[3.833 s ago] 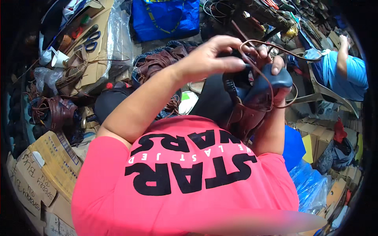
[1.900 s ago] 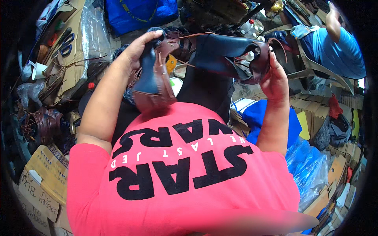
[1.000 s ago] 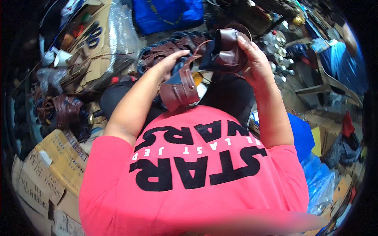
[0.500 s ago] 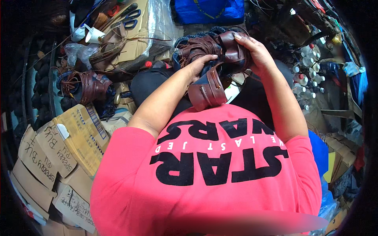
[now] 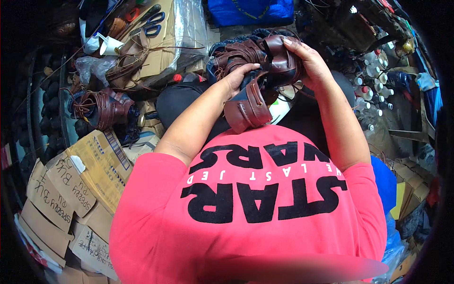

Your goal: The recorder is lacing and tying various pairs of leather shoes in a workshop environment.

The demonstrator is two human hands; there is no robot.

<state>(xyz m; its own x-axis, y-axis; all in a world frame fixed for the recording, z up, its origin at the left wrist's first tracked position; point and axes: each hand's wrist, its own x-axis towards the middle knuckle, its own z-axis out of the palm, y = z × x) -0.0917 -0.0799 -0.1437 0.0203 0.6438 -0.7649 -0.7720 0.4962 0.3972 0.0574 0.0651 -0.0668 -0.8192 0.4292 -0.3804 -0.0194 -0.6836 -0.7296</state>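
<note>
Several dark brown leather shoe uppers with blue lining and lacing are bunched in front of my chest, over my lap. My right hand [image 5: 306, 57] pinches a smooth brown shoe upper [image 5: 280, 49], thumb on its top edge. My left hand [image 5: 236, 79] closes around the near side of the bundle of shoe uppers [image 5: 242, 53], thumb lying across it; its other fingers are hidden underneath. Below the left hand, another shoe upper [image 5: 248, 110] with a stitched rim and side lace hangs against my shirt. Whether the pieces are joined cannot be made out.
More laced brown uppers [image 5: 101, 108] lie to the left, above flattened cardboard boxes [image 5: 71, 189]. Scissors [image 5: 154, 23] and a white cup [image 5: 110, 45] sit at the far left. A blue bag [image 5: 250, 12] stands at the back. Several plastic bottles [image 5: 376, 71] cluster at right.
Both hands keep their grip on the shoe uppers, which have barely moved. The surroundings have shifted slightly in the picture.
</note>
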